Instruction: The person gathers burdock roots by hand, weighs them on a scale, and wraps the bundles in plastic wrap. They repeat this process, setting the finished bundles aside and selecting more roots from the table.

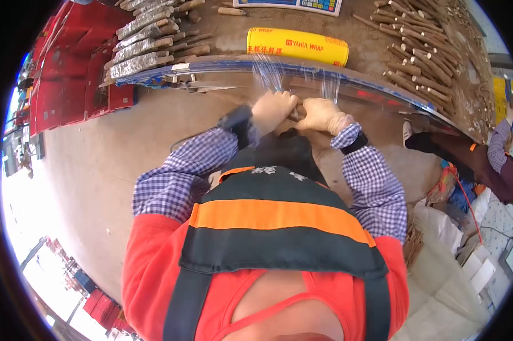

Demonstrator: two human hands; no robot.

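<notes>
My left hand (276, 111) and my right hand (322, 115), both in pale gloves, are close together in front of my apron, below the table edge. Their fingers are closed around a brown stick (297, 112), of which only a short part shows between them. Clear cling film (268, 72) hangs over the table edge just above my left hand, and another strip comes down near my right hand. A yellow roll of cling film (297, 47), printed "YAHUI WRAP", lies on the table right behind the edge.
Film-wrapped bundles of sticks (142, 42) are stacked on the table's left. Loose brown sticks (424, 54) with pale cut ends lie on the right, and a scale (319, 4) stands at the back. Red boxes (80, 62) fill the left; another person (489, 156) is at right.
</notes>
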